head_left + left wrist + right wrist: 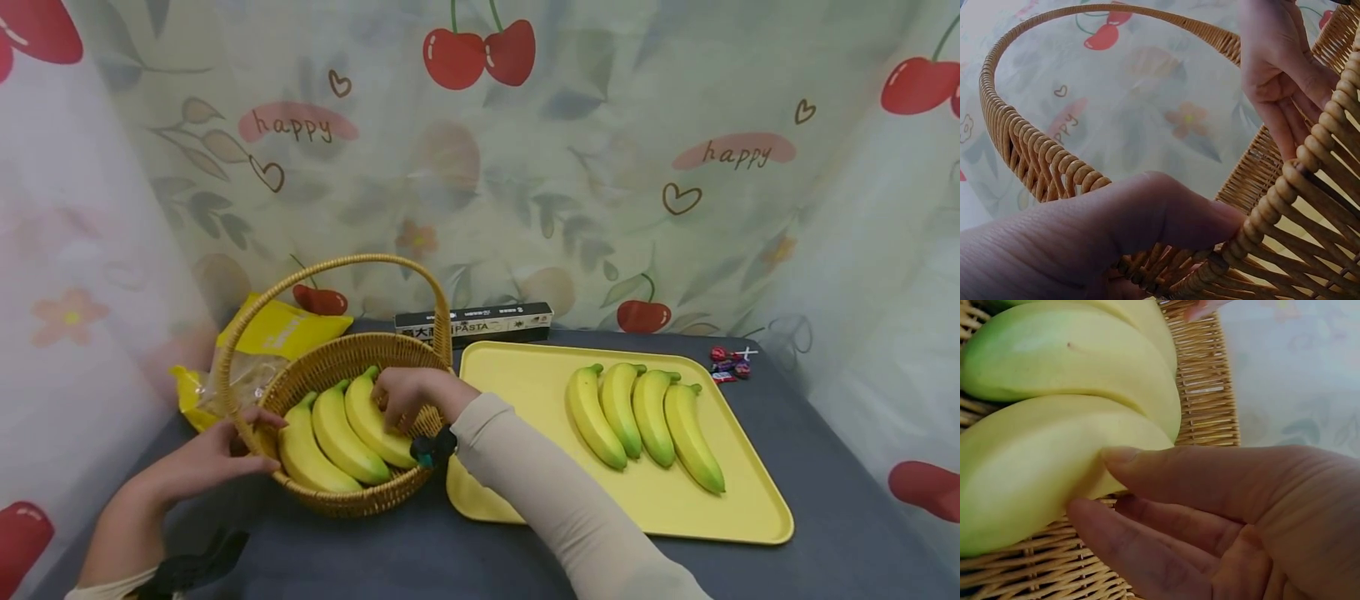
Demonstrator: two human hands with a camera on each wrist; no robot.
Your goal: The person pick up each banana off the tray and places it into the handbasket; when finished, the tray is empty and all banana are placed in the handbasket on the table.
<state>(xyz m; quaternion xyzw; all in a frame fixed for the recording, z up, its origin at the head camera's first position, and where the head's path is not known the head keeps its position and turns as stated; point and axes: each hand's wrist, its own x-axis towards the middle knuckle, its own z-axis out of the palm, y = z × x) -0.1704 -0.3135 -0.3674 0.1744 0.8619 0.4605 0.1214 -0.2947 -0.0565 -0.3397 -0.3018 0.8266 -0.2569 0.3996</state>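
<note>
Bananas (337, 437), three in a bunch, lie inside a wicker basket (352, 492) that stands near the front left corner of a dark grey table (825, 467). The right hand (411, 398) reaches into the basket from the right; its fingers curl round the rightmost banana of the bunch, thumb on the peel, as the right wrist view confirms (1147, 506). The left hand (213, 454) grips the basket's left rim, where the arched handle (330, 271) meets the weave; the left wrist view shows the thumb (1147, 219) pressed against the rim.

Just beside the basket on its right lies a yellow tray (525, 392), its near left corner touching or almost touching the weave; I cannot tell which. A second bunch of four bananas (645, 421) lies on the tray, towards its right half, tips pointing to the front right. A long black pasta box (474, 323) lies along the table's back edge, behind the basket and tray. A yellow bag (288, 329) sits at the back left corner, partly behind the basket. Small wrapped sweets (729, 363) lie near the back right corner, just off the tray's far right corner.
</note>
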